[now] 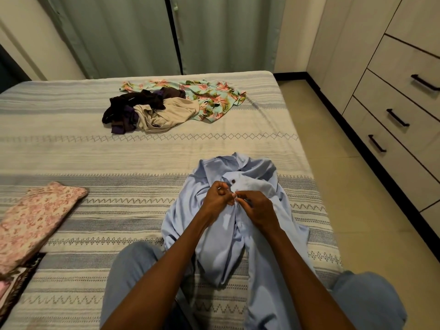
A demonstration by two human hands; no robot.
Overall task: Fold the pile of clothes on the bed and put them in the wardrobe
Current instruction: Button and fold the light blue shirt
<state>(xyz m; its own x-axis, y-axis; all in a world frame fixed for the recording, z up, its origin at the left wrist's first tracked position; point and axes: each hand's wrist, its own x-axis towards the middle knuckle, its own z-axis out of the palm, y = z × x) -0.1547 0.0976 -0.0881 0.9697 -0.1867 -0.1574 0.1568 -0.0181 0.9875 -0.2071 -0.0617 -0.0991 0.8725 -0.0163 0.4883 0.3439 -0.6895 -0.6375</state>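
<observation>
A pale blue shirt [228,234] of thin, smooth cloth lies rumpled on the near right part of the bed [154,158], collar away from the person, one dark button showing under the collar. Both hands meet on its front placket. The left hand [217,198] has its fingers curled, pinching the cloth edge; the right hand [256,207] pinches the facing edge, fingertips tight together, so each grip is closed on the shirt.

The bed wears a woven cover, cream with grey-blue stripes and rows of zigzags and diamonds. Far across it sits the pile [152,108]: dark brown and purple pieces tangled with a beige one, resting on a turquoise flowered shirt [214,96] spread flat. A wide bare stretch of cover lies between pile and blue shirt.

At the left edge lie folded pink flowered clothes [35,220]. The shirt lies near the bed's right edge; past it runs tiled floor [357,210], then the wardrobe [392,91] with dark bar handles. Grey-green curtains [142,32] hang behind the bed.
</observation>
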